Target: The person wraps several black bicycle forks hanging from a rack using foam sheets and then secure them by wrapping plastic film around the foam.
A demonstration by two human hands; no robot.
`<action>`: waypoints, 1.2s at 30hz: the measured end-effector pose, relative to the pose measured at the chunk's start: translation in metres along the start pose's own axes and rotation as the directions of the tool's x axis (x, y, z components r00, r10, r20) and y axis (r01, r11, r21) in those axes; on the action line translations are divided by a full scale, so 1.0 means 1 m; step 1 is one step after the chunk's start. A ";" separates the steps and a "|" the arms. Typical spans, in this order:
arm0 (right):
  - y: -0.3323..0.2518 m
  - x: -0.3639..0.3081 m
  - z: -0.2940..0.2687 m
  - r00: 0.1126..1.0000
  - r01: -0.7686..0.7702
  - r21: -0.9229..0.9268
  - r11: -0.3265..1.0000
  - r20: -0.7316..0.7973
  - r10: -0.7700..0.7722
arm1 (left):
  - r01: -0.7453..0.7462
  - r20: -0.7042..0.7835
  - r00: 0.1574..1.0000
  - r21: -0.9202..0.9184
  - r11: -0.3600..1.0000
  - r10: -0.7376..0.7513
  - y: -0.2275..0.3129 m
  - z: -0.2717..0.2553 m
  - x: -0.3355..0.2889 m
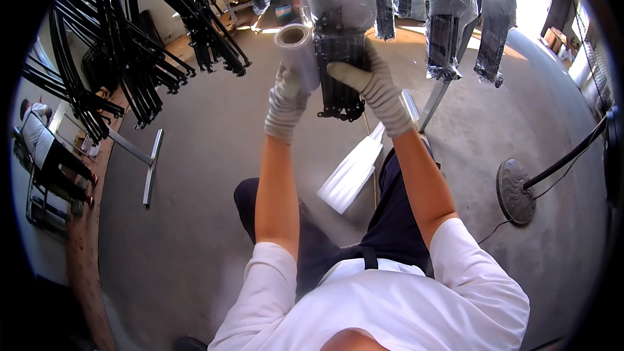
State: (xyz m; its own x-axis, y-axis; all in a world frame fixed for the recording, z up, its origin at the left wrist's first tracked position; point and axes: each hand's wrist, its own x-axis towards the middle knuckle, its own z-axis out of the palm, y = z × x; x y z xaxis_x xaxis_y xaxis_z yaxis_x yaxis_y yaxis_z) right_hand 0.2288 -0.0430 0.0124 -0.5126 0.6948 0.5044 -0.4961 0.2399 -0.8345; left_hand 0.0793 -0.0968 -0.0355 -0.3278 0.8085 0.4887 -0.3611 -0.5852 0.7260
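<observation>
My left hand [286, 105], in a striped knit glove, is closed round the lower end of a roll of clear plastic film [301, 62]. The roll stands nearly upright, its hollow core showing on top, against the left side of a hanging bundle of black strips [339, 94]. Clear film covers the bundle's upper part, while its lower end is bare. From the right, my gloved right hand [377, 88] grips the bundle, thumb across the front. Its other fingers are mostly hidden behind the strips.
Unwrapped black strips [130, 58] hang at the left. Film-wrapped bundles [445, 32] hang at the right. A metal rack foot [153, 168] stands left; a slanted post [442, 101] stands right. White sheet-like material [351, 175] lies below my hands. A round black base [515, 192] trails a cord. Another person [42, 140] is far left.
</observation>
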 end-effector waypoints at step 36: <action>0.019 -0.057 -0.008 0.999 -0.027 0.279 0.960 0.025 0.020 | 0.405 0.265 0.881 0.008 0.914 -0.392 -0.024 0.025 0.115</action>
State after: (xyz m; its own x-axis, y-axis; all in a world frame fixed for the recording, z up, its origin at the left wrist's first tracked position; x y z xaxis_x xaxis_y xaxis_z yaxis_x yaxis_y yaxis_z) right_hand 0.2538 -0.0727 -0.0344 -0.5401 0.6823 0.4927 -0.6581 0.0226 -0.7526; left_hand 0.0723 0.0117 0.0155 0.0847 0.9580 0.2740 -0.4559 -0.2073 0.8656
